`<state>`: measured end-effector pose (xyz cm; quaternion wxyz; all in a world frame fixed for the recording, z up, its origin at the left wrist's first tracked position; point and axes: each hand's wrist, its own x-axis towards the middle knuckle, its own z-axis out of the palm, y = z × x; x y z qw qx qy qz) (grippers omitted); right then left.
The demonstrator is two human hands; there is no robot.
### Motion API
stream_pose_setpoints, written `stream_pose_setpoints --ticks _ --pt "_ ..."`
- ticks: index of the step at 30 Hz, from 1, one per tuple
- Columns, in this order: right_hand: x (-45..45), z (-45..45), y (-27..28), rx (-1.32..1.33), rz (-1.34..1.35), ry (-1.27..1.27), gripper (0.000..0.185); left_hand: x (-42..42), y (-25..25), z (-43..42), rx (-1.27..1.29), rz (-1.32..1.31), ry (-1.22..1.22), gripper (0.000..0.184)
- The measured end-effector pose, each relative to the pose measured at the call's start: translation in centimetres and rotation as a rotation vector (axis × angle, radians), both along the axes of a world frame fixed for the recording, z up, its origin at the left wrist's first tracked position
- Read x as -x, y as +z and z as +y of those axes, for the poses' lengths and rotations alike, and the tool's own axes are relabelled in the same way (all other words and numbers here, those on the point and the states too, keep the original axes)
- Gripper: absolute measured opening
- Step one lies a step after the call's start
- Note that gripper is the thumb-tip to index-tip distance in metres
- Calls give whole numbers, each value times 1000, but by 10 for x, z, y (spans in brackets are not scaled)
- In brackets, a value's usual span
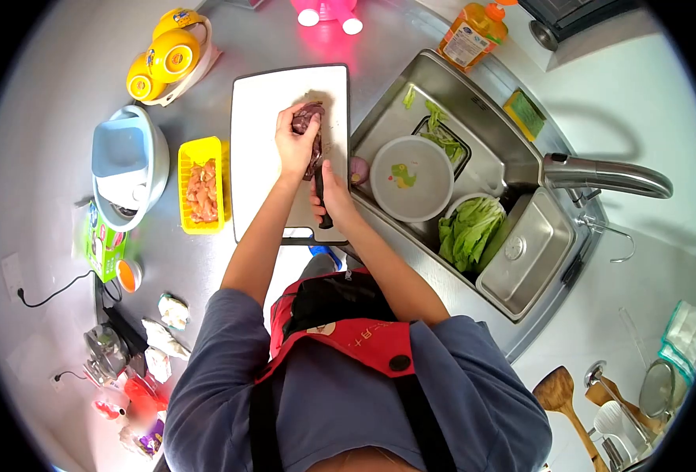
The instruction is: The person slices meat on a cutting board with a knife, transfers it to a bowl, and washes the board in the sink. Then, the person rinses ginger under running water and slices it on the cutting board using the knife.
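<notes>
A white cutting board [261,157] with a dark rim lies on the grey counter. On its upper right part, my left hand [294,141] is closed round a dark reddish-purple piece of food [307,118], perhaps meat. My right hand [332,197], lower on the board, wraps round the black handle of a knife [326,222]. Its blade points away from me beside the dark piece and is mostly hidden. Just left of the board stands a yellow basket [185,197] holding pink meat chunks [204,189].
Right of the board, the sink [489,130] holds a pale bowl [411,193] and leafy greens [470,228]; a purple onion [359,170] lies at its edge. Basins [159,181] and yellow bowls [176,55] stand at left. The faucet [615,175] juts over the sink's right side.
</notes>
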<state>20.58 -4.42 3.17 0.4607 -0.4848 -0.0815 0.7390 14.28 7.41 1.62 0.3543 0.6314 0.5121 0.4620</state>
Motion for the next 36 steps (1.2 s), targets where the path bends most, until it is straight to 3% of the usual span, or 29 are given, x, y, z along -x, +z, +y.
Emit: stream_pose_setpoints --ticks 8,10,12,14,18,20,22,24,26,28,30,32,34,36 --pt "-63 -43 20 18 60 -130 57 -80 30 -36 -41 -83 -101 32" --pt "-90 -67 15 107 33 -171 56 -113 -1 -54 26 -109 -142 32" --pt "-117 -86 10 217 35 -219 55 -143 -18 -77 -66 -96 -139 29" --pt "-140 -100 -8 204 -27 -225 53 -167 -51 -96 95 -135 -163 31" --pt "-169 -111 -42 258 -84 -246 52 -192 -111 -114 183 -133 -146 29" --pt "-177 -114 -53 273 -146 -236 52 -195 -140 -116 215 -7 -143 34" --pt "-182 -116 -60 285 -230 -221 52 -194 -164 -115 345 36 -154 34" --pt "-186 -118 -64 278 -258 -217 53 -188 -182 -110 658 155 -230 32" --pt "-187 -120 -65 271 -487 -202 55 -179 -183 -111 671 163 -263 32" --pt "-187 -125 -79 228 -832 -158 61 -163 -153 -110 382 166 -314 31" --pt "-188 -127 -75 170 -537 -260 60 -130 -78 -109 370 112 -321 33" --pt "-170 -110 -36 154 -352 -281 59 -94 -4 -100 84 -72 -460 36" --pt "-152 -99 -13 143 -263 -264 57 -40 -1 -87 -246 258 -367 40" --pt "-138 -90 -4 108 -213 -296 57 8 20 -75 -313 630 -224 38"
